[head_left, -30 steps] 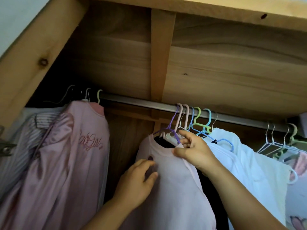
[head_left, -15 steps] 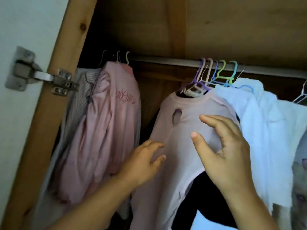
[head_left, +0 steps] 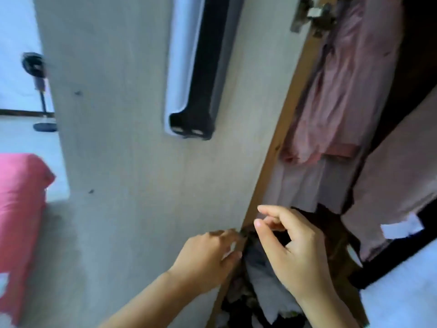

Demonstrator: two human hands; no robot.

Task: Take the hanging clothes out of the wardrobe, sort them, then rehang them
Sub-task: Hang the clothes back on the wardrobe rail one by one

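Your left hand (head_left: 208, 254) pinches the soft, dark crumpled garment (head_left: 257, 263) low at the wooden wardrobe edge (head_left: 279, 138), your right hand (head_left: 298, 247) hovers loosely curled above it holding nothing; it looks light and floppy, so gather it near the top.

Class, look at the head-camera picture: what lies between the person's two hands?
In the head view, dark crumpled fabric at the wardrobe's wooden edge lies between the left hand and the right hand; blur hides which garment it is.

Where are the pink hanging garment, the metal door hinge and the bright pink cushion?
Pink hanging garment (head_left: 340, 91), head view, on its creased middle.
Metal door hinge (head_left: 312, 14), head view, on its plate.
Bright pink cushion (head_left: 19, 209), head view, on its flat side.
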